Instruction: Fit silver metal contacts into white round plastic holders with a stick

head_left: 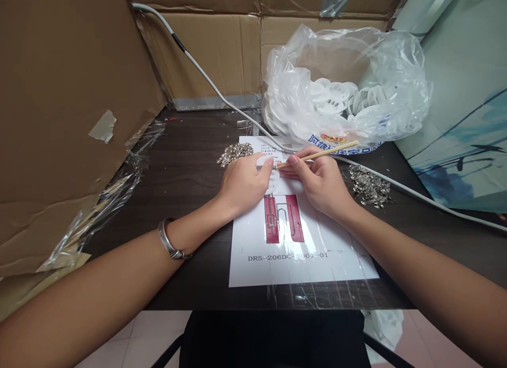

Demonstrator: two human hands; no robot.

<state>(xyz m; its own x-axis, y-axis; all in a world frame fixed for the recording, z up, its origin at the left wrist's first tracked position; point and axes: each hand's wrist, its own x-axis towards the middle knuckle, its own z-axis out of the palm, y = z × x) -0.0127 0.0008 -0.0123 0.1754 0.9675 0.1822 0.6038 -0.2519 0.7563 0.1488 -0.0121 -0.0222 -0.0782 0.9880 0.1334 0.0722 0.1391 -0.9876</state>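
Note:
My left hand is closed on a round white disc, its thumb pressing near the disc's top. Between the fingers and thumb of my right hand is a thin wooden stick. The stick's tip meets the disc beside my left thumb; any small part there is too tiny to make out. Both hands are above a printed white sheet with a red picture. A pile of small metal pieces lies beyond my left hand, and another metal pile lies to the right of my right hand.
A clear plastic bag of white discs stands at the back right. A white cable crosses the dark table diagonally. Cardboard walls the back and left; a pale patterned panel stands at the right.

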